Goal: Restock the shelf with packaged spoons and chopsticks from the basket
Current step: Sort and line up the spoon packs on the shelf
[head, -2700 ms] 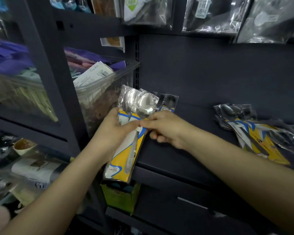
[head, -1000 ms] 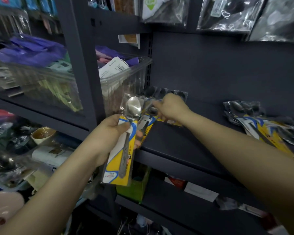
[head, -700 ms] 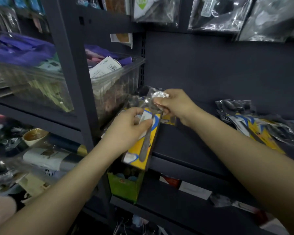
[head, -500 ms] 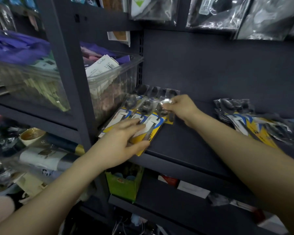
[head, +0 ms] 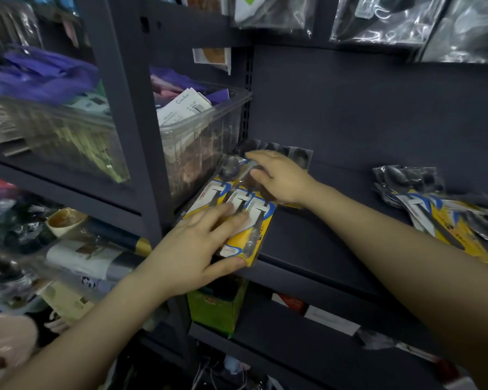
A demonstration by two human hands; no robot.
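Observation:
Several yellow-and-blue spoon packs (head: 258, 220) lie side by side at the left end of the dark shelf (head: 316, 243), their lower ends over the shelf's front edge. My left hand (head: 197, 249) rests flat on their lower halves, thumb under the front edge of the packs. My right hand (head: 279, 178) presses on the spoon bowls at the top of the packs. More packs stand behind them against the back wall. A second heap of spoon packs (head: 440, 215) lies at the right end of the shelf. No basket shows.
A clear plastic bin (head: 197, 136) of goods stands just left of the packs, behind the dark upright post (head: 130, 122). Bagged items hang above (head: 378, 18). A green box (head: 217, 308) sits on the shelf below. Cluttered shelves fill the left side.
The spoon pack held up in both hands came down flat onto the shelf beside the others. Both hands now press on the row; my left hand slid to the packs' front end.

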